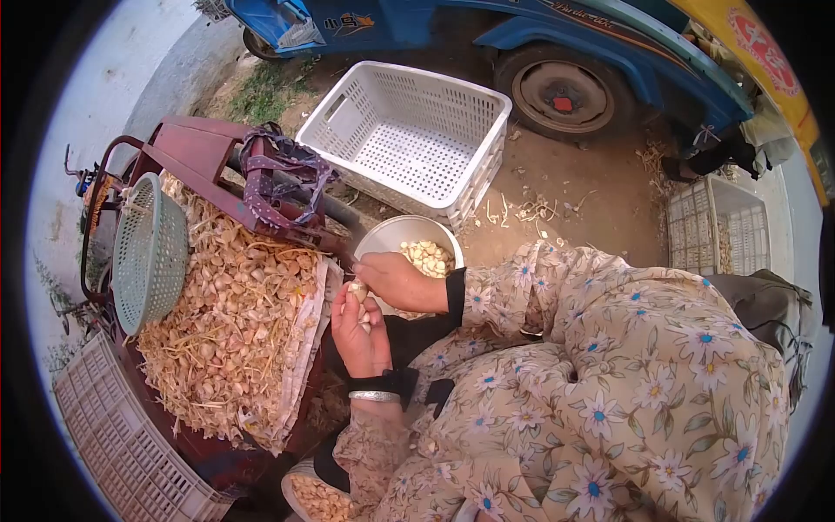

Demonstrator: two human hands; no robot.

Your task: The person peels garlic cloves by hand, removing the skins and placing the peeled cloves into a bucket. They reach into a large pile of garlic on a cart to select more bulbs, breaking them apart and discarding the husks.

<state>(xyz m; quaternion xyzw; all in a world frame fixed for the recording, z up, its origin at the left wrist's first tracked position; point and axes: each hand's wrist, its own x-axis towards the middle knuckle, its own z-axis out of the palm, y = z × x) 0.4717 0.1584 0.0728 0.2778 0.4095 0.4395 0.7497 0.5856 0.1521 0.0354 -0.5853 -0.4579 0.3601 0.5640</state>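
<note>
My left hand (357,337), with a silver bracelet at the wrist, has its fingers curled around pale garlic cloves (364,324). Touching its fingertips from above is my right hand (398,280), closed, with its fingers bent at a clove; whatever else it grips is hidden. To the left of both hands lies a large heap of unpeeled garlic cloves (235,322) on a pale cloth. A white bowl (380,233) with peeled cloves (428,257) stands just behind my right hand, partly covered by it.
A white perforated crate (417,161) stands beyond the bowl. A green colander (150,252) leans at the left of the heap. Another bowl of cloves (320,500) is at the bottom. A blue vehicle (417,26), a maroon metal frame (196,148) and more crates (126,439) surround the spot.
</note>
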